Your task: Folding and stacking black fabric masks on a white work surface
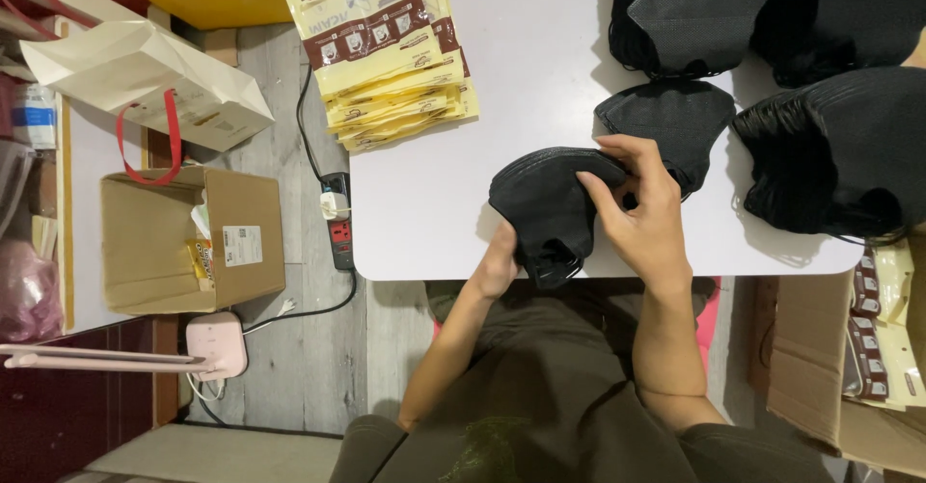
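Observation:
A small stack of black folded face masks point(545, 208) rests at the near edge of the white table point(434, 223). My left hand point(499, 266) grips the stack from below, its fingers hidden under the masks. Over the stack's right side lies my right hand point(641, 208), thumb and fingers pinching the top mask. Just behind my right hand is another low pile of black masks point(675, 117).
Large heaps of black masks point(839, 146) fill the table's right and far side. A fanned stack of yellow pouches point(386, 49) lies at the far left. On the floor: an open cardboard box point(159, 242), a power strip point(340, 228), a white paper bag point(145, 78). More pouches sit in a box point(878, 338) at right.

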